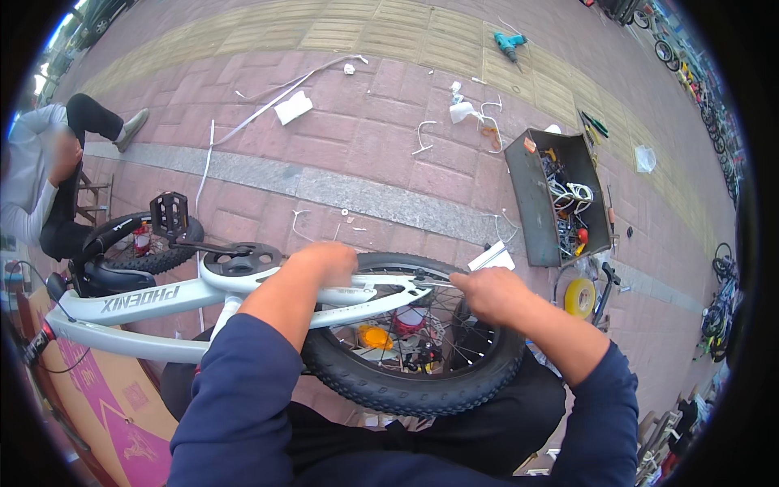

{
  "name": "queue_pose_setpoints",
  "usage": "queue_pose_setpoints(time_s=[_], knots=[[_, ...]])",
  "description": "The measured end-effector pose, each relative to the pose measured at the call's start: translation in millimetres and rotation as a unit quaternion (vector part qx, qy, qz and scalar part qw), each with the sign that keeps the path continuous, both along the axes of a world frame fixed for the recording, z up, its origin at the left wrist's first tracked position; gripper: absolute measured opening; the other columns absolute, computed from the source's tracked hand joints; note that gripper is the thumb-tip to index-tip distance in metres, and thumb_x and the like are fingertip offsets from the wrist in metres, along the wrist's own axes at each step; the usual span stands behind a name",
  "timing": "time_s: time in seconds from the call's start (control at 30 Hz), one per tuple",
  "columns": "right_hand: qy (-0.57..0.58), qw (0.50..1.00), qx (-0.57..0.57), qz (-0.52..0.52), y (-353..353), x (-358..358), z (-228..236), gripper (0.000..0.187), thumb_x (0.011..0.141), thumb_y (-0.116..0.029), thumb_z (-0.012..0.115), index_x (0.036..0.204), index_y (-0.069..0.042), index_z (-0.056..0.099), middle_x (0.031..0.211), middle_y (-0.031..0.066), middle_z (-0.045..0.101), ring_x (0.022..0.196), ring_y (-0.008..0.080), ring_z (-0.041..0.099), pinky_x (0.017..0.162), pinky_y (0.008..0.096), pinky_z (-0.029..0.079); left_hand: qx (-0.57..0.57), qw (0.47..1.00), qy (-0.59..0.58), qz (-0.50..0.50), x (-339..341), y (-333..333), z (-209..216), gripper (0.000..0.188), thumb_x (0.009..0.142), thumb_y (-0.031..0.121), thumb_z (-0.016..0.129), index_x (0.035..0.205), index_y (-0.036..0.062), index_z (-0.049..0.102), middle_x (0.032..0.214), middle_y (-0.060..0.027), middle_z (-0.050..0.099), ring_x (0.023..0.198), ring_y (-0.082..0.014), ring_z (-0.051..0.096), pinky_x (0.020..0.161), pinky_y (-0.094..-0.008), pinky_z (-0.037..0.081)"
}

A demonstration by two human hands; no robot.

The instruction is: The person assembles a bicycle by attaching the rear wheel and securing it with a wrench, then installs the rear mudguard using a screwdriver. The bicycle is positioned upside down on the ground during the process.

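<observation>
A pale grey-white bicycle frame (138, 304) lies on its side across my lap. Its rear wheel (414, 398), with a black knobbly tyre, is in front of me. My left hand (326, 264) is closed over the rear part of the frame beside the tyre; its fingertips are partly blurred. My right hand (491, 294) pinches a thin metal tool (441, 284) that reaches to the wheel axle at the frame's rear end. The tool's exact kind is hard to make out. Left of my left hand are the black crank (242, 258) and pedal (170, 214).
An open metal toolbox (519, 199) full of tools and cables stands at the right. Near it are pliers (595, 124) and a yellow tape roll (579, 298). A teal drill (510, 46) lies farther off. Someone sits (32, 162) at far left. Cardboard (122, 398) lies lower left.
</observation>
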State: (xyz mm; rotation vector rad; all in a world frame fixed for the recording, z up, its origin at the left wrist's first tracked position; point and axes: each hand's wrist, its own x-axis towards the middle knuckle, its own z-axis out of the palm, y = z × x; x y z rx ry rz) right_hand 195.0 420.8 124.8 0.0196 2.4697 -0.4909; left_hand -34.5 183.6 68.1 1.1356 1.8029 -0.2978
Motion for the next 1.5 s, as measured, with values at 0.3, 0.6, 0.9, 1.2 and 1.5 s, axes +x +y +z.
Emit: queue_pose_setpoints(time_s=[0.3, 0.6, 0.9, 1.2, 1.5], knots=[[0.216, 0.954, -0.209, -0.002, -61.9, -9.3, 58.0, 0.018, 0.085, -0.006, 0.058, 0.101, 0.0, 0.062, 0.09, 0.022, 0.066, 0.078, 0.0446, 0.068, 0.072, 0.0518, 0.056, 0.006, 1.0, 0.011, -0.01, 3.3, 2.2, -0.8, 0.039, 0.076, 0.025, 0.069, 0.112, 0.0135, 0.078, 0.113, -0.0163, 0.074, 0.107, -0.0349, 0.07, 0.09, -0.0459, 0.056], [0.091, 0.987, -0.128, 0.027, -116.8, -127.2, 32.6, 0.025, 0.082, -0.016, 0.058, 0.101, -0.003, 0.066, 0.09, 0.0278, 0.071, 0.083, 0.0433, 0.071, 0.073, 0.0539, 0.055, -0.001, 1.0, 0.009, 0.017, 5.3, 12.7, 21.3, 0.035, 0.084, 0.025, 0.063, 0.112, 0.0093, 0.077, 0.117, -0.0149, 0.074, 0.111, -0.0322, 0.07, 0.095, -0.0446, 0.056], [0.31, 0.931, -0.151, -0.121, -33.4, -109.4, 42.8, 0.024, 0.089, -0.014, 0.055, 0.102, 0.003, 0.065, 0.08, 0.0237, 0.069, 0.077, 0.0403, 0.068, 0.072, 0.0508, 0.054, 0.011, 1.0, 0.01, -0.016, 3.0, -0.1, -15.6, 0.041, 0.076, 0.026, 0.068, 0.115, 0.0142, 0.077, 0.116, -0.0146, 0.074, 0.11, -0.0336, 0.069, 0.092, -0.0466, 0.056], [0.054, 0.564, -0.505, -0.651, 39.4, -24.9, -75.7, 0.02, 0.1, -0.012, 0.045, 0.115, -0.002, 0.054, 0.07, 0.0034, 0.053, 0.042, 0.0109, 0.037, 0.036, 0.0289, 0.03, -0.012, 1.0, 0.006, -0.009, 5.1, 3.0, 4.0, 0.045, 0.077, 0.024, 0.067, 0.121, 0.0157, 0.076, 0.12, -0.0147, 0.073, 0.114, -0.0336, 0.068, 0.095, -0.0468, 0.055], [-0.105, 0.572, -0.519, -0.627, 41.0, -11.9, -129.0, 0.025, 0.101, -0.011, 0.053, 0.124, -0.003, 0.056, 0.083, 0.0022, 0.059, 0.048, 0.0069, 0.04, 0.04, 0.0239, 0.029, -0.023, 1.0, 0.001, -0.016, 3.3, 3.9, 4.7, 0.046, 0.077, 0.024, 0.067, 0.121, 0.0158, 0.076, 0.119, -0.0146, 0.073, 0.114, -0.034, 0.068, 0.095, -0.0473, 0.055]])
